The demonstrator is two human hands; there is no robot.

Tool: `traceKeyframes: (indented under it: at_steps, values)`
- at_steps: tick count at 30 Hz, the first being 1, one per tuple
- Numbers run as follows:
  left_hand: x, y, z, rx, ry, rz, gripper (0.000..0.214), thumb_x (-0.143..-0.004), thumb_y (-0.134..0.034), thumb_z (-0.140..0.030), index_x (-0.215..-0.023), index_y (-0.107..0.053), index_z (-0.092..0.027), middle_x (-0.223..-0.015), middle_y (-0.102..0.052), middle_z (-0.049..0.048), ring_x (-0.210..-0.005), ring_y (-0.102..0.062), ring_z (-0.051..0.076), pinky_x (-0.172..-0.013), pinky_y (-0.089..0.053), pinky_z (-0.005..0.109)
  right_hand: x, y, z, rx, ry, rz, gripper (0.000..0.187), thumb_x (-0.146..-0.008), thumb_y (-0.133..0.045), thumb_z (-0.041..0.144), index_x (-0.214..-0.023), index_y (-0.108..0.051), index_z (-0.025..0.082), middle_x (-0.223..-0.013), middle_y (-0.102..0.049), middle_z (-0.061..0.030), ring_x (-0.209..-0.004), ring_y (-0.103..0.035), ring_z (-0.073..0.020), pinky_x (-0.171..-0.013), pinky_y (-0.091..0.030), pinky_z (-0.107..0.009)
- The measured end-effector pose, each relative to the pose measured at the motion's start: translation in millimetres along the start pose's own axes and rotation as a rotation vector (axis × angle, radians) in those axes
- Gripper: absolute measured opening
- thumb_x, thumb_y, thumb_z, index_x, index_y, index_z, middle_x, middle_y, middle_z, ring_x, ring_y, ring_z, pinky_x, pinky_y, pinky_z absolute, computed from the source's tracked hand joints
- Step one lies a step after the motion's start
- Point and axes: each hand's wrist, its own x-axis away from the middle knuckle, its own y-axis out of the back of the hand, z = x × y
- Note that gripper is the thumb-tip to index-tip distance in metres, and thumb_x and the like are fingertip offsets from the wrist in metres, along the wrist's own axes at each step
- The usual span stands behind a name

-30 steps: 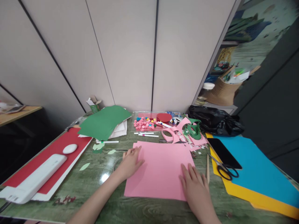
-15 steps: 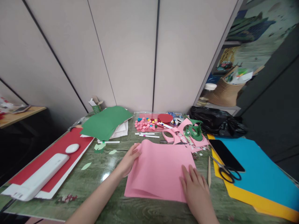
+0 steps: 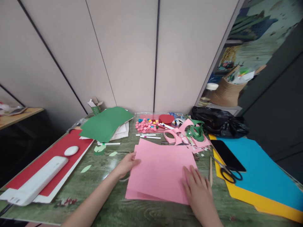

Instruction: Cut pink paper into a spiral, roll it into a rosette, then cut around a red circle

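A stack of pink paper sheets (image 3: 161,168) lies on the green table in front of me. My left hand (image 3: 125,164) grips the left edge of the top sheet, which is lifted and tilted off the sheets below. My right hand (image 3: 197,186) lies flat with fingers spread on the stack's lower right corner, pressing it down.
Black-handled scissors (image 3: 226,171) and a black phone (image 3: 226,154) lie on yellow and blue sheets (image 3: 262,171) at right. A wooden stick (image 3: 210,170) lies beside my right hand. Green paper (image 3: 105,123), pens, pink beads (image 3: 146,125) and paper scraps sit behind. A red board with white devices (image 3: 40,179) is at left.
My left hand went from lying flat on the pink stack to lifting the top sheet by its left edge and shifting it up and away. My right hand stayed put.
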Motion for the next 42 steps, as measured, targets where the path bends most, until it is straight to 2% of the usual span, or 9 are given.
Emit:
traceKeyframes:
  at_steps: [9,15,20,23,25,28,35,38,42]
  values:
    - [16.6,3.0,-15.6,0.086,0.065,0.058,0.048,-0.063,-0.076,-0.031,-0.105,-0.063,-0.011,-0.088,-0.071,0.0119,-0.069,-0.067,0.02,-0.065,-0.05,0.028,7.6,46.2,13.8,-0.121,0.576,-0.118,0.061,-0.08,-0.051,0.048,-0.134,-0.044,0.02,-0.135,-0.051,-0.0073,-0.125,-0.043,-0.028,-0.111,-0.003,-0.049]
    - [12.3,-11.2,-39.5,0.101,0.068,0.074,0.042,-0.063,-0.075,-0.027,-0.101,-0.064,-0.01,-0.086,-0.071,0.0113,-0.067,-0.066,0.018,-0.065,-0.05,0.027,4.9,50.6,-7.8,-0.052,0.601,-0.202,0.064,-0.07,-0.038,-0.001,-0.129,-0.049,0.021,-0.125,-0.06,-0.0032,-0.12,-0.051,-0.023,-0.112,-0.007,-0.051]
    - [-16.6,-57.9,-94.3,0.027,-0.111,0.155,0.03,-0.062,-0.072,-0.021,-0.088,-0.066,-0.009,-0.077,-0.07,0.0094,-0.065,-0.065,0.017,-0.063,-0.049,0.026,-10.0,50.5,-39.5,-0.101,0.362,-0.23,0.055,-0.072,-0.035,0.001,-0.119,-0.057,0.02,-0.118,-0.065,-0.006,-0.109,-0.059,-0.0224,-0.106,-0.026,-0.047]
    - [-32.1,-105.7,-143.2,0.02,-0.241,0.188,0.029,-0.069,-0.068,-0.033,-0.083,-0.065,-0.008,-0.074,-0.068,0.0084,-0.062,-0.063,0.015,-0.063,-0.048,0.025,-30.7,56.4,-55.2,-0.224,0.121,-0.23,0.039,-0.082,-0.037,0.016,-0.112,-0.063,0.019,-0.105,-0.07,-0.0076,-0.094,-0.066,-0.023,-0.082,-0.048,-0.036]
    - [-36.4,-134.8,-169.3,0.082,-0.253,0.327,0.044,-0.076,-0.059,-0.048,-0.096,-0.063,-0.008,-0.082,-0.069,0.0119,-0.065,-0.064,0.016,-0.069,-0.05,0.031,-48.4,60.6,-66.9,-0.267,-0.143,-0.201,0.035,-0.085,-0.042,0.029,-0.107,-0.066,0.017,-0.087,-0.073,-0.0088,-0.069,-0.068,-0.0224,-0.057,-0.048,-0.03]
    - [-35.1,-158.5,-182.5,0.146,-0.382,0.397,0.033,-0.079,-0.06,-0.036,-0.097,-0.062,-0.008,-0.105,-0.065,0.0153,-0.081,-0.065,0.018,-0.08,-0.048,0.035,-75.5,65.0,-87.0,-0.333,-0.374,-0.223,0.04,-0.081,-0.048,0.043,-0.091,-0.07,0.011,-0.07,-0.071,-0.0113,-0.064,-0.065,-0.0252,-0.05,-0.042,-0.028]
    - [-44.6,-115.5,-133.2,0.003,-0.411,0.03,0.031,-0.063,-0.074,-0.039,-0.061,-0.061,-0.011,-0.056,-0.058,0.001,-0.052,-0.052,0.007,-0.055,-0.04,0.02,-112.1,71.3,-115.9,-0.349,-0.399,-0.27,0.048,-0.079,-0.046,0.051,-0.087,-0.069,0.009,-0.07,-0.069,-0.0136,-0.065,-0.062,-0.0263,-0.049,-0.037,-0.028]
    - [-46.3,-91.6,-115.6,0.012,-0.383,0.007,0.035,-0.071,-0.065,-0.046,-0.066,-0.065,-0.011,-0.075,-0.066,0.007,-0.063,-0.058,0.009,-0.06,-0.043,0.022,-116.6,75.2,-113.1,-0.342,-0.411,-0.296,0.05,-0.081,-0.045,0.05,-0.089,-0.069,0.006,-0.073,-0.069,-0.0171,-0.066,-0.062,-0.0259,-0.05,-0.037,-0.028]
    - [-35.7,-71.7,-103.1,0.071,-0.287,0.156,0.035,-0.072,-0.069,-0.034,-0.103,-0.065,-0.018,-0.124,-0.057,0.0119,-0.103,-0.058,0.023,-0.083,-0.047,0.036,-110.8,76.5,-93.2,-0.182,-0.303,-0.425,0.042,-0.084,-0.044,0.04,-0.085,-0.071,0.008,-0.055,-0.062,-0.0104,-0.051,-0.056,-0.0206,-0.049,-0.035,-0.028]
